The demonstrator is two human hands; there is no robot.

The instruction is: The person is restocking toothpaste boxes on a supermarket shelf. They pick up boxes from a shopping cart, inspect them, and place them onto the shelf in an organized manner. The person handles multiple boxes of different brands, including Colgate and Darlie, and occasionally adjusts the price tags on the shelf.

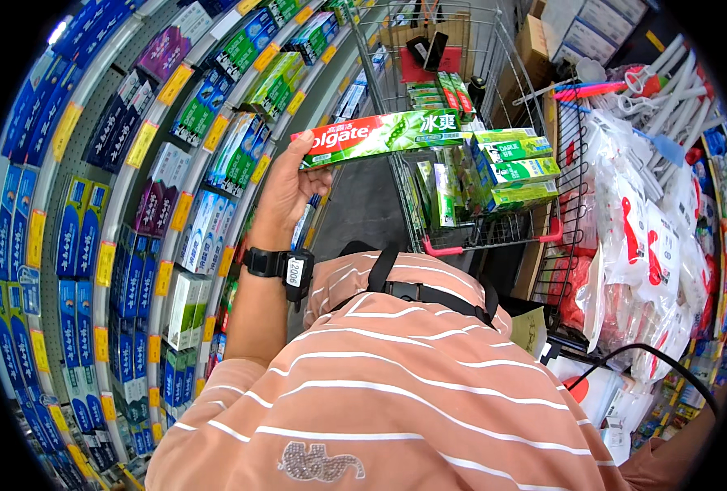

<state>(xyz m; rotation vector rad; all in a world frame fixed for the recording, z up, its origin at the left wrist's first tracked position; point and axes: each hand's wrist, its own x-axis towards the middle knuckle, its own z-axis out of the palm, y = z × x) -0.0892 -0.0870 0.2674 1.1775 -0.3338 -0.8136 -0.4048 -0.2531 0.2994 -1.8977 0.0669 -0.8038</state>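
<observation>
My left hand is closed on one end of a long red and green toothpaste box, raised between the shelves and the cart. The box lies nearly level, its printed front facing up toward me, and its far end overlaps the cart. Below and beyond it stands the wire shopping cart, with red plastic corners on its near edge. Green and yellow toothpaste boxes are stacked inside. My right arm shows only at the lower right edge; the hand itself is out of sight.
Curved shelves full of boxed toothpaste with yellow price tags line the left. At the right, a black wire rack stands beside plastic-wrapped packs and white hangers. Cardboard boxes stand behind the cart.
</observation>
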